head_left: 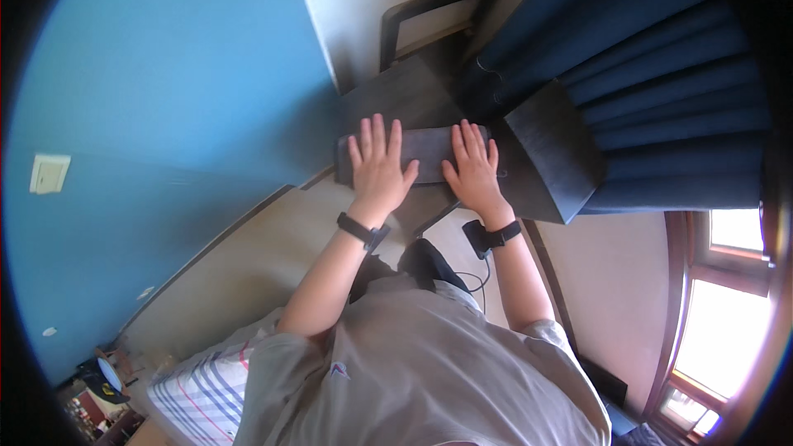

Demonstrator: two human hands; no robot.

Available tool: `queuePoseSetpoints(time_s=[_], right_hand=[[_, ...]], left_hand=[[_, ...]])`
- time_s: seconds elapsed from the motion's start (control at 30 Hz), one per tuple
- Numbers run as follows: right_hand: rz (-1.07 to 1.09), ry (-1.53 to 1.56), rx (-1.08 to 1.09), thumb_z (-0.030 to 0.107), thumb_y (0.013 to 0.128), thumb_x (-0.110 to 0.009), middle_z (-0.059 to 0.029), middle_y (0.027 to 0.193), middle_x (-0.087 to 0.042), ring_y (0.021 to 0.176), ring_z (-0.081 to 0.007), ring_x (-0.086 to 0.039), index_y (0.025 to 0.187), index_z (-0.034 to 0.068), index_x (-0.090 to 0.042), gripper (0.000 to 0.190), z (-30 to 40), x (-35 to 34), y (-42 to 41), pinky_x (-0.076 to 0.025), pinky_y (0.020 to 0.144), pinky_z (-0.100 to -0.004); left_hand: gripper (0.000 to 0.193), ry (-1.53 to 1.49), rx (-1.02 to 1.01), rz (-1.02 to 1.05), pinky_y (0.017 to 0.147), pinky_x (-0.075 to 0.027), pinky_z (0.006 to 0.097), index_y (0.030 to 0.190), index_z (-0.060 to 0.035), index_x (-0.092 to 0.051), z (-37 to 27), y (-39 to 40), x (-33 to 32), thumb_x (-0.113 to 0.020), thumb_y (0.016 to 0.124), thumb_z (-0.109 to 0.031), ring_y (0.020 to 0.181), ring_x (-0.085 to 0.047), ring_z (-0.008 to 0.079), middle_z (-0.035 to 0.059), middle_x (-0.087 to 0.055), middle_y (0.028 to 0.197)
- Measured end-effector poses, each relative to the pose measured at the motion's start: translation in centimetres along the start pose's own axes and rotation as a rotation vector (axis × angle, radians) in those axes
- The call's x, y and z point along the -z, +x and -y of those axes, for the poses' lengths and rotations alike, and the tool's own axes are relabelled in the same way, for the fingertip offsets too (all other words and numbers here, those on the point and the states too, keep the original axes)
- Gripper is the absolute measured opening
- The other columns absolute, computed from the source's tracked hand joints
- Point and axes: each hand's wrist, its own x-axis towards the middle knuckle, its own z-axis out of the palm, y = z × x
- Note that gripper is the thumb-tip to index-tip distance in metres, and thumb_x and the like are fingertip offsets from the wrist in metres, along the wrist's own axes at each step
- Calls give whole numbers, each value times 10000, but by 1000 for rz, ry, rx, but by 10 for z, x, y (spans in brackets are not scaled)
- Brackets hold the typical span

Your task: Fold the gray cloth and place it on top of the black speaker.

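Observation:
A long, dark grey folded piece, apparently fabric, lies across a dark surface in front of me. My left hand rests flat on its left part, fingers spread and pointing away from me. On its right end, my right hand lies palm down with the thumb held apart. Neither hand is closed around anything. The palms hide parts of the grey piece. Each wrist wears a black strap; a black device sits on the right one, with a cable hanging near it.
A dark frame stands behind the surface. To the right are a dark box-shaped piece and a blue curtain. A blue wall rises at left. A striped cloth lies lower left; a window is at right.

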Motion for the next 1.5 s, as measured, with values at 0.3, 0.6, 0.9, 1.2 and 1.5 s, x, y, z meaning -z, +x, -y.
queuePoseSetpoints(time_s=[0.3,0.6,0.9,1.2,1.5], right_hand=[[176,274,157,325,907,-616,-197,1609,-206,1490,-352,-213,1533,10,-226,802,-34,-10,100,-219,1171,-561],[239,434,251,347,903,-624,-238,1602,-180,1481,-395,-204,1534,-17,-185,851,-37,-50,154,-258,1164,-533],[173,528,167,361,916,-631,-314,1562,-200,1413,-467,-298,1534,46,-260,787,-34,-40,139,-310,1151,-479],[61,328,125,384,911,-630,-293,1525,-297,1396,-439,-344,1519,59,-314,759,-36,-32,91,-330,1134,-483],[-166,23,191,385,927,-569,-267,1520,-340,1408,-398,-349,1478,38,-397,674,-37,-21,30,-275,1162,-488]], left_hand=[[848,99,258,-19,1179,-115,593,1543,-23,-246,7,50,-10,-607,888,-424,1495,-161,403,252,-244,1585],[733,209,403,15,1166,-128,610,1500,-41,-334,28,72,-20,-567,925,-430,1480,-197,393,228,-274,1573],[727,149,643,-300,1160,-163,603,1438,38,-356,30,64,-29,-588,933,-431,1448,-174,500,383,-238,1511],[782,6,630,-254,1116,-339,506,1431,72,-309,10,30,-17,-638,916,-417,1320,-385,532,416,-281,1459],[754,-278,538,-353,1106,-349,526,1463,66,-244,-14,-29,-37,-626,928,-303,1319,-365,563,433,-254,1456]])
